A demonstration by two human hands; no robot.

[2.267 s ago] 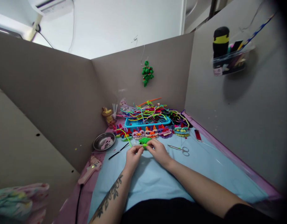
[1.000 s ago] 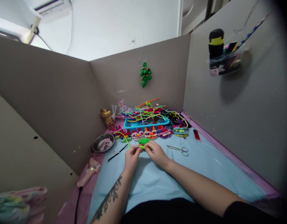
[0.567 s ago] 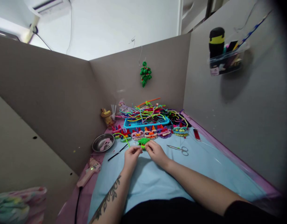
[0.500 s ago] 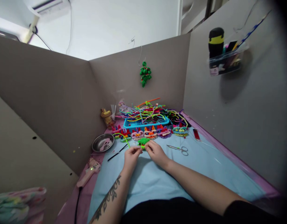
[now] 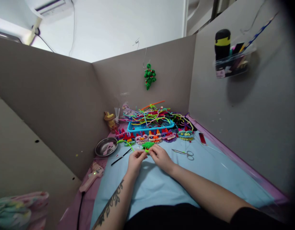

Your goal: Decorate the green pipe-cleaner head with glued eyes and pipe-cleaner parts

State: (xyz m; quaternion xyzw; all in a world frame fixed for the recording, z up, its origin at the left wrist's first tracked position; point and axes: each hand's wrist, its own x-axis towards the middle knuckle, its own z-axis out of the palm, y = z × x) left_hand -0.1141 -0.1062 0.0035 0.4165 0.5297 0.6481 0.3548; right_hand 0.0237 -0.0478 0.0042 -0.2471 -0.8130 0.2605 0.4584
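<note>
Over the blue cloth, my left hand (image 5: 137, 158) pinches a lime-green pipe cleaner (image 5: 128, 144), whose free end arcs up and to the left. My right hand (image 5: 161, 157) is closed beside it, gripping a green pipe-cleaner figure (image 5: 148, 145) with a dark eye-like spot and a little red. The two sets of fingertips nearly meet at the figure's lower edge. Exactly how the strand joins the figure is hidden by my fingers. Behind them stands a row of several finished colourful pipe-cleaner figures (image 5: 155, 136).
A blue tray (image 5: 151, 128) heaped with pipe cleaners stands at the back. Scissors (image 5: 184, 153) lie at the right. To the left are a metal bowl (image 5: 97, 148), a black pipe cleaner (image 5: 120, 157) and a pink glue gun (image 5: 91, 179). Grey panels (image 5: 147, 54) enclose the table.
The free end of the lime-green pipe cleaner has dipped a little lower. Both hands stay in nearly the same place, still pinching. The whole view has shifted very slightly.
</note>
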